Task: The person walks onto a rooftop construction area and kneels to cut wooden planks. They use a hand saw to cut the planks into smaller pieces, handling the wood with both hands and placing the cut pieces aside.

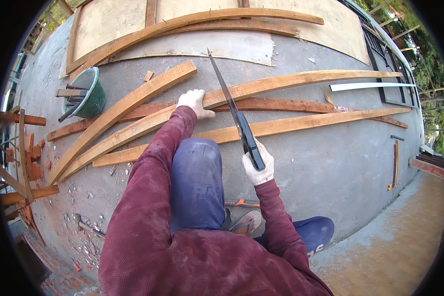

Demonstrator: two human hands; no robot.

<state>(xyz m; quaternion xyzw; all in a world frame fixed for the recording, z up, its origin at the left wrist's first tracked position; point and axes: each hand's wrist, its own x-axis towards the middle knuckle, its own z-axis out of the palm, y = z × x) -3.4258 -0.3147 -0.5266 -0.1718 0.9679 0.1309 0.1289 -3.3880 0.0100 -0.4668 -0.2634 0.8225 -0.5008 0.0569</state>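
My left hand point(194, 102), in a white work glove, grips a long wooden beam point(291, 82), its fingers over the far edge and its thumb toward me. In my right hand point(259, 165), also gloved, is a handsaw point(242, 129) with a black handle. The saw's blade points away from me and passes across the beam just right of my left hand; whether its teeth touch the wood I cannot tell. Under that beam runs a darker reddish beam point(276, 104). A pale beam point(276, 127) lies nearer me, and a shorter plank point(128, 106) slants at the left.
A green bucket point(94, 98) holding tools stands at the left. Curving beams point(222, 16) lie on plywood sheets point(320, 29) at the back. A white strip point(370, 86) is at the right. An orange-handled tool point(241, 203) and a hammer point(90, 227) lie on the concrete floor.
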